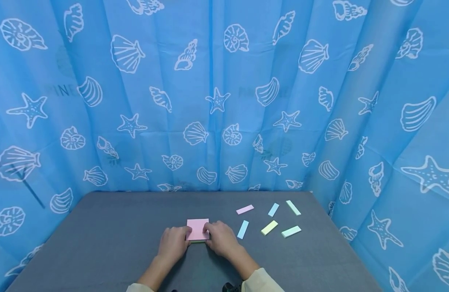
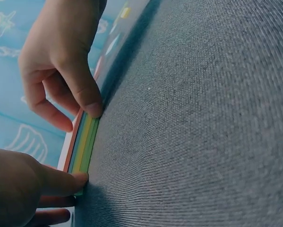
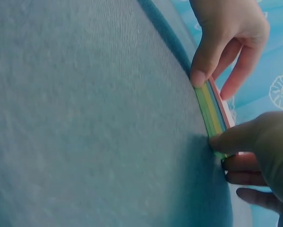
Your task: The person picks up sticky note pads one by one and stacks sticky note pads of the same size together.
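A square stack of sticky notes (image 1: 197, 228) lies on the grey table, pink on top. Its edge in the left wrist view shows layers of green, yellow, blue and red (image 2: 86, 142). My left hand (image 1: 174, 242) grips the stack's left side, thumb at the near edge. On the opposite side my right hand (image 1: 223, 239) holds it, with the index finger bent over the pink top. Both thumbs press the near edge low by the cloth, as the right wrist view shows with the left hand (image 3: 231, 33) above and the right hand (image 3: 269, 151) below.
Several narrow sticky note strips lie to the right: pink (image 1: 245, 209), blue (image 1: 242, 229), another blue (image 1: 273, 209), yellow (image 1: 269, 228), and pale green (image 1: 291, 231). A blue shell-print curtain (image 1: 217, 113) hangs behind the grey table (image 1: 115, 235).
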`<action>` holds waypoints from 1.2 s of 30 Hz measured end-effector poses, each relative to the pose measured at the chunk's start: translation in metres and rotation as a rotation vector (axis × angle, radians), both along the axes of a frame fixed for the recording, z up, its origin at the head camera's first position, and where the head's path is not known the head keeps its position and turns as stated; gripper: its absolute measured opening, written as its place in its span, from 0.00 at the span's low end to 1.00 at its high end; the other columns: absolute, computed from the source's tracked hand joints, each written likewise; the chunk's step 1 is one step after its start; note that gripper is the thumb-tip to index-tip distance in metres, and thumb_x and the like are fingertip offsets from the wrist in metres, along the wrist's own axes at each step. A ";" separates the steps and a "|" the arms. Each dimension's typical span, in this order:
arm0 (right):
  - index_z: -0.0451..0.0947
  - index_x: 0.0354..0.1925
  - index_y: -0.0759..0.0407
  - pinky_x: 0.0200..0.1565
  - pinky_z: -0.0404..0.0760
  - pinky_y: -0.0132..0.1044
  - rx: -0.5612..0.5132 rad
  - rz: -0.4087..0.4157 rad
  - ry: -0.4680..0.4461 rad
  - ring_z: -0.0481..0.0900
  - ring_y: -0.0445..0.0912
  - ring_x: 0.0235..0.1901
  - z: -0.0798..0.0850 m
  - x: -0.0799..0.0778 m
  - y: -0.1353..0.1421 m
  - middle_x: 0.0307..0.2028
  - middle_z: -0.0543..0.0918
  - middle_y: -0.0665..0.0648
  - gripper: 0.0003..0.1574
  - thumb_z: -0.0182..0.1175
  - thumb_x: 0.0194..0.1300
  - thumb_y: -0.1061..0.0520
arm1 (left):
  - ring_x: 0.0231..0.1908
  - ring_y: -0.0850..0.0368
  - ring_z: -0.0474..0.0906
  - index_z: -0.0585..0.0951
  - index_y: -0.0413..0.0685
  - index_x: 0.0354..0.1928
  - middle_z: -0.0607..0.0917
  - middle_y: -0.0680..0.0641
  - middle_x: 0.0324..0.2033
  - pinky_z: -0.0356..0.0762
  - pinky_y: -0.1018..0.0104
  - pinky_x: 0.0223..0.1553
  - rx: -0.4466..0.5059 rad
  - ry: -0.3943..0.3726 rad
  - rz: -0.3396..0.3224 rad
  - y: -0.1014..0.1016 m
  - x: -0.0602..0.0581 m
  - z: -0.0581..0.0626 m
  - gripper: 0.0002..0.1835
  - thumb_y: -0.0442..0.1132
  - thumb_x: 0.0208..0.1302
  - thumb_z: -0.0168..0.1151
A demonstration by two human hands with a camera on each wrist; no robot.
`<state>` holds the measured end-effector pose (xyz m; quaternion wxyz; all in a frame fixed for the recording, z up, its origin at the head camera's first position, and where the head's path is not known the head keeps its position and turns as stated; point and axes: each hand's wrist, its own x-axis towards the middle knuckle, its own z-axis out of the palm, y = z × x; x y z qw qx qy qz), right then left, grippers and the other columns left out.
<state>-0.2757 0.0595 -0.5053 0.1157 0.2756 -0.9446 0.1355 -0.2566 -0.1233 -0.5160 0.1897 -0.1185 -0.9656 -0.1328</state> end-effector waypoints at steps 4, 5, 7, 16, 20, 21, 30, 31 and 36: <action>0.82 0.40 0.47 0.33 0.73 0.32 0.021 0.027 0.030 0.71 0.40 0.28 0.000 -0.002 0.003 0.28 0.79 0.44 0.13 0.72 0.57 0.53 | 0.23 0.58 0.74 0.87 0.48 0.36 0.84 0.52 0.23 0.71 0.58 0.29 -0.008 0.003 -0.025 -0.001 -0.001 0.000 0.13 0.38 0.46 0.78; 0.82 0.41 0.47 0.33 0.73 0.31 0.023 0.033 0.033 0.71 0.40 0.28 0.000 -0.003 0.004 0.28 0.80 0.44 0.13 0.72 0.57 0.52 | 0.22 0.58 0.72 0.87 0.48 0.36 0.83 0.53 0.22 0.70 0.59 0.29 -0.014 0.002 -0.032 -0.002 -0.002 0.000 0.13 0.39 0.46 0.78; 0.82 0.41 0.47 0.33 0.74 0.31 0.029 0.039 0.033 0.71 0.39 0.29 0.000 -0.005 0.005 0.29 0.81 0.44 0.13 0.72 0.57 0.51 | 0.21 0.60 0.69 0.87 0.49 0.35 0.81 0.55 0.20 0.68 0.60 0.28 -0.025 -0.004 -0.044 -0.003 -0.004 0.000 0.12 0.39 0.47 0.78; 0.82 0.42 0.45 0.35 0.75 0.32 0.070 0.048 0.035 0.72 0.41 0.29 -0.003 -0.021 0.004 0.29 0.80 0.45 0.13 0.71 0.58 0.50 | 0.22 0.61 0.66 0.87 0.51 0.37 0.80 0.57 0.20 0.66 0.65 0.28 -0.041 -0.010 -0.082 -0.008 -0.018 -0.004 0.11 0.40 0.51 0.77; 0.82 0.42 0.46 0.35 0.74 0.33 0.079 0.054 0.039 0.71 0.41 0.29 -0.003 -0.029 0.005 0.28 0.79 0.44 0.12 0.70 0.60 0.50 | 0.21 0.62 0.66 0.87 0.51 0.36 0.79 0.57 0.19 0.65 0.66 0.29 -0.058 0.039 -0.114 -0.011 -0.028 -0.009 0.09 0.42 0.53 0.75; 0.82 0.42 0.46 0.35 0.75 0.33 0.079 0.054 0.044 0.72 0.41 0.29 -0.003 -0.032 0.005 0.28 0.79 0.44 0.12 0.69 0.60 0.50 | 0.21 0.62 0.66 0.87 0.51 0.36 0.79 0.57 0.19 0.65 0.66 0.29 -0.065 0.050 -0.124 -0.012 -0.031 -0.009 0.09 0.42 0.53 0.75; 0.82 0.40 0.51 0.32 0.76 0.34 0.063 0.024 0.138 0.75 0.43 0.26 -0.002 -0.049 -0.005 0.26 0.80 0.48 0.08 0.67 0.61 0.56 | 0.23 0.59 0.71 0.86 0.50 0.38 0.84 0.52 0.23 0.70 0.64 0.31 -0.062 0.077 -0.109 -0.014 -0.055 -0.012 0.09 0.42 0.56 0.74; 0.82 0.40 0.51 0.31 0.76 0.35 0.064 0.016 0.145 0.75 0.43 0.26 -0.002 -0.051 -0.007 0.26 0.80 0.48 0.07 0.67 0.61 0.56 | 0.23 0.59 0.72 0.86 0.50 0.39 0.84 0.52 0.24 0.70 0.63 0.31 -0.059 0.073 -0.101 -0.014 -0.057 -0.012 0.10 0.42 0.56 0.74; 0.82 0.39 0.51 0.32 0.76 0.36 0.065 -0.033 0.150 0.76 0.44 0.26 -0.004 -0.059 -0.016 0.25 0.81 0.48 0.06 0.66 0.62 0.56 | 0.26 0.55 0.76 0.86 0.49 0.41 0.86 0.49 0.28 0.74 0.60 0.33 -0.056 0.053 -0.058 -0.015 -0.066 -0.011 0.10 0.41 0.57 0.72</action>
